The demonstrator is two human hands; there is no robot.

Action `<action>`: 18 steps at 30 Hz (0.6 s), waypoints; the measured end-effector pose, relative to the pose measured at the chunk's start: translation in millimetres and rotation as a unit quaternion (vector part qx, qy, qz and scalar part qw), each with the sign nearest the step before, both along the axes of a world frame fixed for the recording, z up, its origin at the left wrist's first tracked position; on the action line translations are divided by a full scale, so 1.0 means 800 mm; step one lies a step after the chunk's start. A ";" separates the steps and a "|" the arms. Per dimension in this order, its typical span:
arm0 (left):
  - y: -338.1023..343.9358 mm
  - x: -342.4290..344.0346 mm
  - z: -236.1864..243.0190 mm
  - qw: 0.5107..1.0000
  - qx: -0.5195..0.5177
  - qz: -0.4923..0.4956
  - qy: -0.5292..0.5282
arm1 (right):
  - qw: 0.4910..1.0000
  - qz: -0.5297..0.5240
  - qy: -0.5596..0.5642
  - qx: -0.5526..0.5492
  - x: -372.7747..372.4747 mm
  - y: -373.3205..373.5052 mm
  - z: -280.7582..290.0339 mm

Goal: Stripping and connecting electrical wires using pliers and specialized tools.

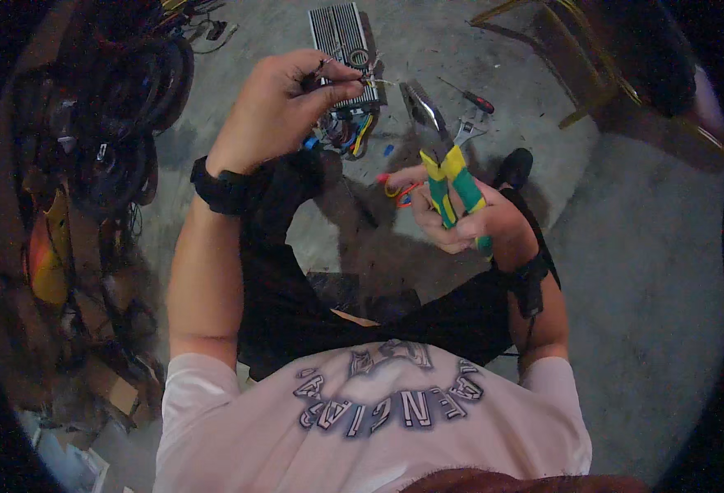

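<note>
My left hand [292,103] is raised ahead of me, thumb and forefinger pinched on thin wires [381,81] whose pale ends stick out to the right. Beneath and beyond it lies a silver finned metal box [337,29], which looks like a motor controller. Coloured cables [355,135] spill from its near end. In my right hand [481,218] is a pair of pliers [459,185] with green and yellow handles. Their metal jaws point up and away, apart from the wires. Beside the right-hand fingers show some orange wires [407,195].
On the concrete floor, a screwdriver [479,101] and an adjustable wrench [467,131] lie right of the metal box. A small blue piece [388,150] is nearby. Tyres [156,90] and clutter line the left side. A yellow metal frame [584,111] stands at the far right.
</note>
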State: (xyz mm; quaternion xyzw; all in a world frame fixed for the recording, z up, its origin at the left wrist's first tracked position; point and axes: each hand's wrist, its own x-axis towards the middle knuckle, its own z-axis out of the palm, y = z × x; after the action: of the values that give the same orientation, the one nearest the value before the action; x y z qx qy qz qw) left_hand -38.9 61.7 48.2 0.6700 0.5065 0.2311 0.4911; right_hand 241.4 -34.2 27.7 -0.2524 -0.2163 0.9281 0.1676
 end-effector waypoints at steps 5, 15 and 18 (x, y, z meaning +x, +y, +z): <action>0.000 -0.009 -0.009 0.998 0.050 -0.001 -0.028 | 0.993 -0.095 -0.068 -0.027 -0.020 -0.002 -0.008; 0.006 -0.019 -0.011 0.997 0.058 -0.043 0.034 | 0.966 0.019 -0.221 0.130 -0.010 0.014 -0.029; 0.006 -0.021 -0.012 0.998 0.041 -0.042 0.027 | 0.957 0.070 -0.230 0.162 -0.004 0.018 -0.028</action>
State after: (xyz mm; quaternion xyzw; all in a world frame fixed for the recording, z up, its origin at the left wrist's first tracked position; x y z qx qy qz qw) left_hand -55.7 66.8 38.5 0.7163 0.4811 0.2132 0.4583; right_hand 237.9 -19.4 5.3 -0.4130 -0.4136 0.8068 0.0865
